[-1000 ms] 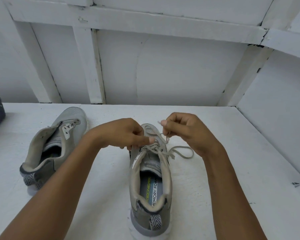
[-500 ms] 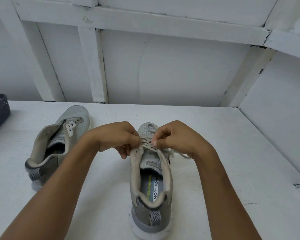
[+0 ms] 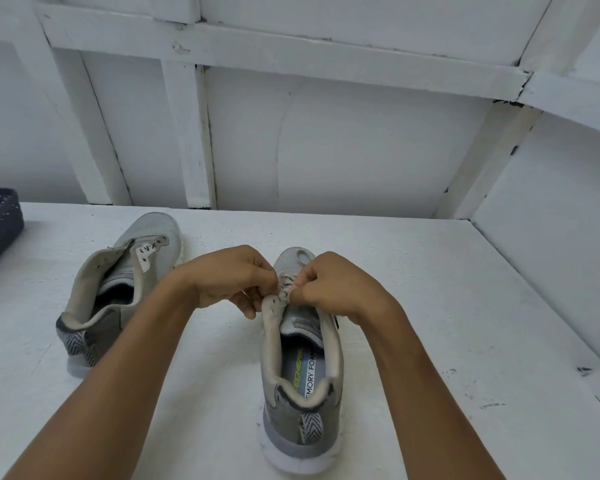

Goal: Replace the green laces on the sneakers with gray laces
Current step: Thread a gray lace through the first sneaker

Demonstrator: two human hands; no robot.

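A gray sneaker [image 3: 300,393] stands in front of me, heel toward me and toe pointing away. A gray lace [image 3: 285,285] runs through its upper eyelets. My left hand [image 3: 232,280] pinches the lace at the left side of the throat. My right hand [image 3: 336,285] pinches it from the right, both sets of fingertips meeting over the tongue. The loose ends of the lace are hidden under my hands. A second gray sneaker [image 3: 118,289] lies to the left with no lace in its eyelets. No green lace is in view.
The white table [image 3: 447,306] ends at a white framed wall behind and a white panel on the right. A dark mesh basket [image 3: 0,223] sits at the far left edge.
My right hand has come down and left from a raised pull, so the lace loop that lay to the right of the shoe is gone from view. Both hands now meet over the tongue.
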